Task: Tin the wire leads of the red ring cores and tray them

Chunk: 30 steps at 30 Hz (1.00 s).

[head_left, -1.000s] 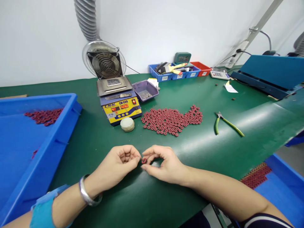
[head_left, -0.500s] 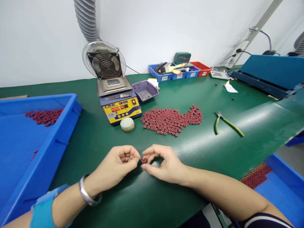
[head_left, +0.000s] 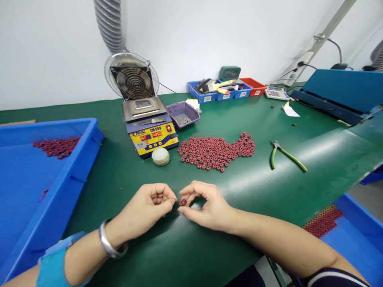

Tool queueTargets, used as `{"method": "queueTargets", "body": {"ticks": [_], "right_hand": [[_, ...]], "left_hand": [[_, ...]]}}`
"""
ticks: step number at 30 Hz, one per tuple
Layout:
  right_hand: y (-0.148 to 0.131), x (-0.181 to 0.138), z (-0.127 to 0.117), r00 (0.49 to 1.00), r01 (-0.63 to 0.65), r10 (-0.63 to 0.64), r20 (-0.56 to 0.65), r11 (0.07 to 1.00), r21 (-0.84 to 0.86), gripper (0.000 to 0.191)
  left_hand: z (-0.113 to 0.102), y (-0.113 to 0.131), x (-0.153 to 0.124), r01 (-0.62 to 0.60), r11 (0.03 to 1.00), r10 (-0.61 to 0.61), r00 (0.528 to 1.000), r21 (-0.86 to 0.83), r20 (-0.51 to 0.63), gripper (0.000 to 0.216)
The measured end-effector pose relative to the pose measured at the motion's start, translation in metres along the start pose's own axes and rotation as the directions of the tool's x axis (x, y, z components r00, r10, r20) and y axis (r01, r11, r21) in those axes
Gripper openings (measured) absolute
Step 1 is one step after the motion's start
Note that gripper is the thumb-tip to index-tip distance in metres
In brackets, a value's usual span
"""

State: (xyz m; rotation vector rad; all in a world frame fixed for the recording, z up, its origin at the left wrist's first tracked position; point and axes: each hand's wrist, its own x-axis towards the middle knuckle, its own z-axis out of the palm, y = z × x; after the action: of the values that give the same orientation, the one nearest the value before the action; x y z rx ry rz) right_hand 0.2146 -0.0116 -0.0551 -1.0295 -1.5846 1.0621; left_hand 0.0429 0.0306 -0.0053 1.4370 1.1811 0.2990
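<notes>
A small red ring-shaped wound coil (head_left: 182,202) is pinched between the thumb and fingertips of my right hand (head_left: 206,203), low over the green mat. From the left, my left hand (head_left: 152,207) closes thumb and forefinger at the coil's edge, on what looks like a thin wire lead. Its other fingers are curled in. Beyond both hands lies a spread of similar red coils (head_left: 209,153) on the mat. A round whitish tin (head_left: 160,156) stands left of them.
A solder pot (head_left: 154,137) with a lit display stands behind the tin, a purple tray (head_left: 184,114) beside it. Green-handled cutters (head_left: 281,153) lie open at right. Blue bins (head_left: 85,159) hold more coils at left and lower right. Small tool boxes (head_left: 206,97) line the wall.
The coil has turned slightly between my right fingertips and the left fingertips have barely shifted. The solder pot's display digits differ.
</notes>
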Motion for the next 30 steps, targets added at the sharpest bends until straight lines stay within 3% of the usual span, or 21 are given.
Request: {"method": "queueTargets", "body": {"ticks": [5,14,25,30], "right_hand": [[0.0004,0.0006,0.0006,1.000,-0.013,0.013,-0.006,1.000,-0.002,0.027],[-0.0016,0.0039,0.0015,0.987,-0.160,0.160,0.013,0.971,0.175,0.020],[-0.0074,0.0027,0.0008,0.981,-0.192,0.191,0.019,0.978,0.085,0.011],[-0.0078,0.0043,0.0003,0.951,-0.310,0.304,0.062,0.915,0.260,0.021]], "left_hand": [[0.0000,-0.0013,-0.0003,0.012,1.000,-0.012,1.000,-0.013,0.005,0.017],[0.0002,0.0007,-0.0010,-0.011,0.999,0.012,1.000,-0.048,0.015,0.016],[0.0003,-0.0009,-0.0014,-0.034,0.998,0.036,0.998,-0.052,0.043,0.017],[-0.0004,-0.0008,-0.0027,-0.065,0.997,0.067,0.997,-0.053,0.039,0.017]]}}
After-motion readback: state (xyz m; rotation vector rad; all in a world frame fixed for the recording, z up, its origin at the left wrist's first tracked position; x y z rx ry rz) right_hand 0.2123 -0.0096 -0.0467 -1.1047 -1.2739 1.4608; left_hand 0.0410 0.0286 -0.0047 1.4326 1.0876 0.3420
